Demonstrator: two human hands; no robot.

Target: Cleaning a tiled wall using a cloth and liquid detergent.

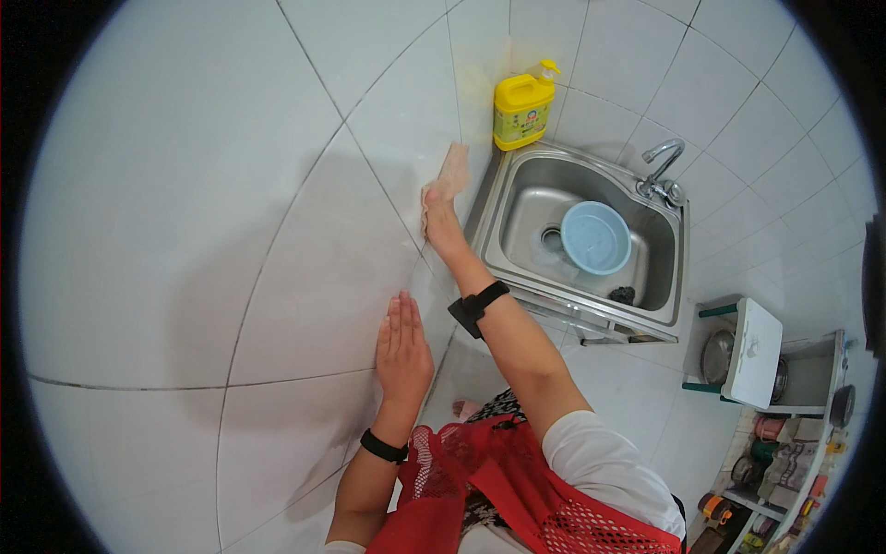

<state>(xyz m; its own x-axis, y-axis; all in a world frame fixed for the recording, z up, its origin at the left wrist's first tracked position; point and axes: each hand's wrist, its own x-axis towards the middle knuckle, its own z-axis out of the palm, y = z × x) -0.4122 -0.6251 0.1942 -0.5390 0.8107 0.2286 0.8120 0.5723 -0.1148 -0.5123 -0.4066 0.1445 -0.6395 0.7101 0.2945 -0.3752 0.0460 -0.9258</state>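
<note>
My right hand (440,220) presses a pale pink cloth (452,171) against the white tiled wall (231,185), just left of the steel sink (503,198). My left hand (402,346) lies flat on the same wall lower down, fingers together and stretched out, holding nothing. Both wrists wear black bands. A red mesh apron shows at the bottom of the view.
A yellow pump bottle (523,111) stands at the sink's back corner. A light blue basin (596,237) lies in the sink, with a chrome tap (663,166) behind it. A rack with pots, a white board and jars (766,388) stands to the right.
</note>
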